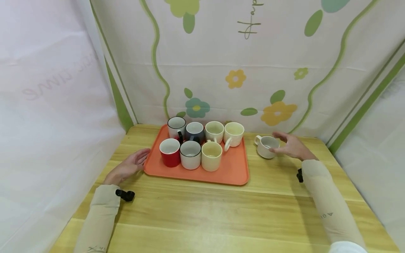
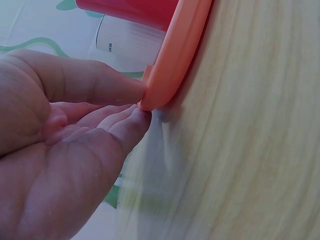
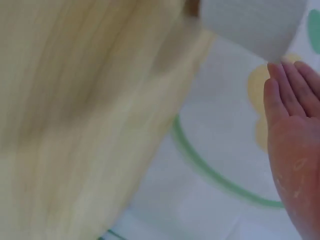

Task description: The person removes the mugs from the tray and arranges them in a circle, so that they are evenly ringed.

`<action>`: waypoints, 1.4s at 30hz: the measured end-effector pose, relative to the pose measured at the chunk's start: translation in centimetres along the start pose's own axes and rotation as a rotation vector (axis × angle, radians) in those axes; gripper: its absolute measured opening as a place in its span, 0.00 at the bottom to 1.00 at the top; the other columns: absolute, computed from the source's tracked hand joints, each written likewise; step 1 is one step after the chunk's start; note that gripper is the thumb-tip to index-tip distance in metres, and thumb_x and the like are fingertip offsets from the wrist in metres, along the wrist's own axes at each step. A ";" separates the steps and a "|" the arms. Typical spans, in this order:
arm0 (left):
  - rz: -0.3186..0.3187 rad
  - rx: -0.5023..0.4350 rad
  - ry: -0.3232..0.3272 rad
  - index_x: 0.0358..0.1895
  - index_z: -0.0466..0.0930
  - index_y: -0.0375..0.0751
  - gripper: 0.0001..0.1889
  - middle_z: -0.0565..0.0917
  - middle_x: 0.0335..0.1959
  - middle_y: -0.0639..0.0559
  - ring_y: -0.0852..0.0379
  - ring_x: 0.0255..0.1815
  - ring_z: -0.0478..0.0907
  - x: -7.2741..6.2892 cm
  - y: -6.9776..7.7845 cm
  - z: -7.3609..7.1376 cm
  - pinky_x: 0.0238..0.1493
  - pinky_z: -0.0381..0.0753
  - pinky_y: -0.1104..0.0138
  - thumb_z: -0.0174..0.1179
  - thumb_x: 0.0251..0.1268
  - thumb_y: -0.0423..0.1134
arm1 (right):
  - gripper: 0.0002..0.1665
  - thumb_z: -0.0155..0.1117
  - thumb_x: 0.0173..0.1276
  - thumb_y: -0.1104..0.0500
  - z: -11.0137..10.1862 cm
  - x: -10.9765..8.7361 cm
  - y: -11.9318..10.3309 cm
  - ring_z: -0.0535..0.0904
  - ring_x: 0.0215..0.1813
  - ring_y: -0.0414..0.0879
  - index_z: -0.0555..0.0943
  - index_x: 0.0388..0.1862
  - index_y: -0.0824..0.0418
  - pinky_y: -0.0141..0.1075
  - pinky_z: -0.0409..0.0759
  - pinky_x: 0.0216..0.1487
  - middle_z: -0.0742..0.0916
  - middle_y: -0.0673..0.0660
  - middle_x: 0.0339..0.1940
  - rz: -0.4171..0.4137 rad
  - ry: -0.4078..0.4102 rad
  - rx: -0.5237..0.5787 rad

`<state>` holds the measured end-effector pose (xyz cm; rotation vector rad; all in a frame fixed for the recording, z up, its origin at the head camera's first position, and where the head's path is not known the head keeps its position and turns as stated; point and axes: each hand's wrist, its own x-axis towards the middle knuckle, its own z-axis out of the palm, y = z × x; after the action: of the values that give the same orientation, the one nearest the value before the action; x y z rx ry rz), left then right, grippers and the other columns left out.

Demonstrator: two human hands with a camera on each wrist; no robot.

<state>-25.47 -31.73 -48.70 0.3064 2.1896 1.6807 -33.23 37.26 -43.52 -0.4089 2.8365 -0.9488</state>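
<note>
At the left edge of an orange tray (image 1: 234, 175) is my left hand (image 1: 131, 165); in the left wrist view its thumb and fingertips pinch the rim near a corner. Several mugs stand upright on the tray in two rows, among them a red mug (image 1: 171, 159), a white mug with a dark rim (image 1: 191, 161) and a pale yellow mug (image 1: 211, 161). My right hand (image 1: 292, 146) spreads around the right side of a low white cup (image 1: 264, 153), thumb in front, fingers behind. Those fingers (image 3: 297, 95) are straight, with tips at the cup's edge.
The back row has a white mug with a black handle (image 1: 175, 131), a dark grey mug (image 1: 195, 135) and two cream mugs, one at the right end (image 1: 235, 137). A wooden table (image 1: 202, 211) bears everything. Printed curtains (image 1: 202, 52) stand behind and beside it.
</note>
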 end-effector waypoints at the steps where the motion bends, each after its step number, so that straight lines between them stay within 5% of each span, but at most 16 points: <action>1: -0.005 0.006 0.003 0.86 0.40 0.32 0.45 0.44 0.89 0.34 0.32 0.89 0.42 -0.1 0.0 0.0 0.78 0.65 0.62 0.48 0.68 0.14 | 0.61 0.78 0.63 0.37 0.0 -0.1 -0.4 0.62 0.83 0.73 0.61 0.85 0.60 0.71 0.62 0.78 0.69 0.68 0.83 -0.004 0.010 -0.010; 4: -0.009 0.017 0.005 0.86 0.40 0.32 0.45 0.44 0.89 0.34 0.31 0.88 0.42 -0.2 0.0 -0.1 0.79 0.63 0.59 0.48 0.68 0.15 | 0.59 0.77 0.64 0.35 0.0 -0.4 -2.1 0.63 0.82 0.71 0.62 0.85 0.59 0.69 0.63 0.78 0.70 0.66 0.83 -0.022 0.036 -0.031; 12: -0.004 0.002 0.000 0.86 0.40 0.31 0.45 0.44 0.89 0.34 0.31 0.88 0.42 0.0 -0.1 -0.4 0.72 0.72 0.75 0.48 0.68 0.15 | 0.55 0.79 0.63 0.39 1.7 -1.5 -6.7 0.70 0.80 0.68 0.68 0.82 0.58 0.65 0.69 0.77 0.75 0.63 0.80 -0.080 0.116 0.016; 24: -0.009 0.028 0.002 0.86 0.40 0.32 0.45 0.44 0.88 0.33 0.30 0.88 0.43 0.0 0.1 -0.3 0.77 0.67 0.65 0.48 0.69 0.15 | 0.56 0.83 0.59 0.43 7.2 -1.5 -12.3 0.74 0.78 0.64 0.69 0.80 0.65 0.57 0.71 0.79 0.78 0.65 0.77 -0.198 0.090 0.092; 34: -0.031 0.038 0.013 0.87 0.41 0.33 0.45 0.45 0.89 0.35 0.32 0.89 0.43 -0.1 0.4 0.1 0.77 0.61 0.58 0.48 0.69 0.15 | 0.55 0.85 0.55 0.43 10.8 -0.5 -15.4 0.79 0.73 0.63 0.73 0.78 0.61 0.58 0.76 0.75 0.82 0.62 0.73 -0.257 0.110 0.127; 42: -0.019 0.013 0.002 0.86 0.40 0.31 0.45 0.44 0.89 0.34 0.31 0.88 0.42 0.0 0.3 0.1 0.73 0.69 0.71 0.47 0.67 0.13 | 0.53 0.85 0.54 0.41 13.5 0.6 -17.5 0.81 0.70 0.60 0.76 0.75 0.60 0.59 0.78 0.72 0.83 0.62 0.71 -0.291 0.139 0.135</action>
<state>-25.39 -31.53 -48.41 0.2864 2.1991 1.6582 -27.39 15.95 -43.71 -0.7844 2.8619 -1.2587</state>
